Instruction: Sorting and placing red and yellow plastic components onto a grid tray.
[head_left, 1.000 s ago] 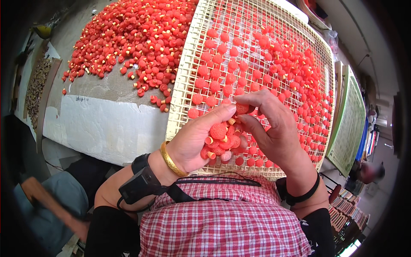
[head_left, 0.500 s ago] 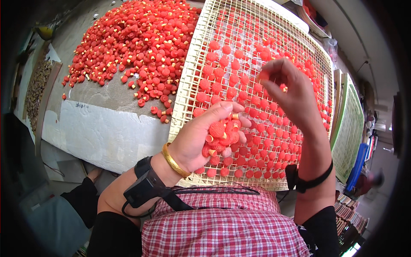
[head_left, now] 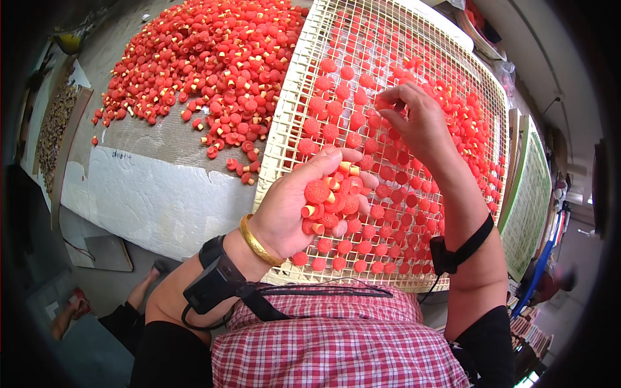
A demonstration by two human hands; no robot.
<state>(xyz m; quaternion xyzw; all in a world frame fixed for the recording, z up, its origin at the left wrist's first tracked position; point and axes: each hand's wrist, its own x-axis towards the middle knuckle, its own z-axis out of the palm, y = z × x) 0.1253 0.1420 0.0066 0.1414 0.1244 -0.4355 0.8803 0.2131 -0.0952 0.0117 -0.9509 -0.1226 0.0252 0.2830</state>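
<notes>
My left hand, palm up with fingers curled, cups a handful of red mushroom-shaped pieces with bumpy round caps and short yellow stems. Beneath both hands lies a cream plastic mesh rack. Rows of bumpy red caps are set over its grid, spaced apart. My right hand is above the middle of the rack, thumb and forefinger pinched around what looks like one red piece, mostly covered by the fingertips.
A large heap of the same red pieces covers the table left of the rack. A white foam board lies along the near left edge. A green-framed mesh screen leans at the right. Another person's arm shows at lower left.
My right hand has moved a little left and nearer over the rack. My left hand stays in place, still holding the handful. Another person's hand has come into view at lower left.
</notes>
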